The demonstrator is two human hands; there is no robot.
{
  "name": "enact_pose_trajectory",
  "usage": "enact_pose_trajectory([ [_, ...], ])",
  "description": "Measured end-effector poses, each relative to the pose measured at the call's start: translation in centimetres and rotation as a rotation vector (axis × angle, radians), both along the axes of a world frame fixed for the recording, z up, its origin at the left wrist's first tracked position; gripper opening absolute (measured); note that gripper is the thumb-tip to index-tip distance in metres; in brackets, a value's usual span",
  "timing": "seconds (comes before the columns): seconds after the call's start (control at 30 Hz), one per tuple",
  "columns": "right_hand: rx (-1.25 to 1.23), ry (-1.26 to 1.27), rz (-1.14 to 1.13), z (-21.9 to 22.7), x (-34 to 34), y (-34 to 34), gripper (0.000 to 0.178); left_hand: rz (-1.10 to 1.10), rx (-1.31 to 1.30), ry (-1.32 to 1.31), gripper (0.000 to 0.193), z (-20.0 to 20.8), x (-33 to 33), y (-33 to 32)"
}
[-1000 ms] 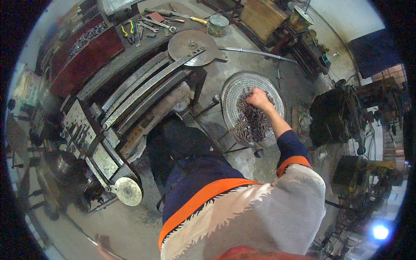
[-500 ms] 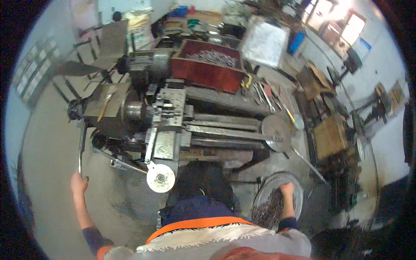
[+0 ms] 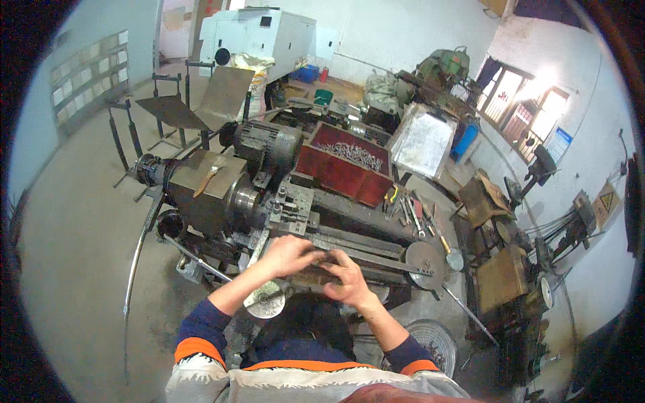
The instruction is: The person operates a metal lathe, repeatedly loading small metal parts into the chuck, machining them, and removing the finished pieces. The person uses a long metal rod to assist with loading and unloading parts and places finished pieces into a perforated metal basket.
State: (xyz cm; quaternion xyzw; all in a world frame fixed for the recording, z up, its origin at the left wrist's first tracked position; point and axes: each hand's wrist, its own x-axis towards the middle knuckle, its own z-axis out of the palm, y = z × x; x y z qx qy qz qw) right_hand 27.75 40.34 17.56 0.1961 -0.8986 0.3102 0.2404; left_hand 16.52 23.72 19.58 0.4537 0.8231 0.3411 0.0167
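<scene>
My left hand [image 3: 289, 256] and my right hand [image 3: 349, 279] meet in front of the lathe's tool slide [image 3: 293, 207], above the near side of the bed. Their fingers are bent toward each other around a small dark spot; whatever they hold is too small and hidden to name. Just below my left wrist is a round pale handwheel disc [image 3: 267, 301]. A long metal lever [image 3: 138, 258] hangs from the headstock [image 3: 207, 191] at the left, with no hand on it. At the lower right stands a round basket [image 3: 449, 336] of small metal pieces, partly behind my right sleeve.
A red box [image 3: 342, 176] of small metal parts sits behind the bed. Wrenches [image 3: 418, 218] and a brush [image 3: 213, 173] lie on the machine. A round metal plate [image 3: 424, 258] is at the bed's right end, with a rod [image 3: 470, 316] slanting off it. Other machines stand right.
My left hand has let go of the long lever, and my right hand has come out of the round basket. Both have moved together before the tool slide. The view has tilted up.
</scene>
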Motion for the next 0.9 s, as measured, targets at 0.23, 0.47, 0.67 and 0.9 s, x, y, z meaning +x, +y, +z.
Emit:
enact_pose_trajectory([
  [0.23,0.063,-0.099,0.126,2.1,-1.2,-3.4,0.039,-0.071,0.161,-0.058,0.035,-4.1,-0.4,-2.2],
  [0.47,0.290,-0.056,0.214,2.7,-4.1,-4.2,0.036,-0.092,0.147,-0.101,0.029,-4.3,-1.4,-4.5],
  [0.67,0.289,-0.178,0.402,4.2,-7.9,-5.3,0.033,-0.108,0.186,-0.302,0.028,-2.7,-3.1,-7.7],
  [0.9,0.777,-0.074,0.190,4.5,-16.6,-8.2,0.029,0.333,-0.478,0.208,0.024,-1.5,-5.7,-17.8],
])
